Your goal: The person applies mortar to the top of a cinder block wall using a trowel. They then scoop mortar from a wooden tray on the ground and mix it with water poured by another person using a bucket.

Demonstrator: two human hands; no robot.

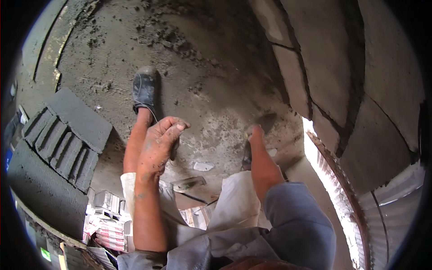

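My left hand (163, 135) is closed on a thin wire or string (152, 110) that runs over my left shoe (143, 92). Farther right and lower over the floor, my right hand (254, 134) grips a trowel, its dark blade (266, 120) pointing forward; most of my fingers there are hidden. Beneath both hands is rough grey mortar (207, 117) with lumps and a few pale flakes.
Stacked hollow concrete blocks (67, 148) stand at left. Large cracked concrete slabs or wall sections (328, 63) rise at right, beside a bright gap with a wooden edge (335, 167) and corrugated sheet. More blocks (108, 202) and red-white bags (110, 235) lie lower left.
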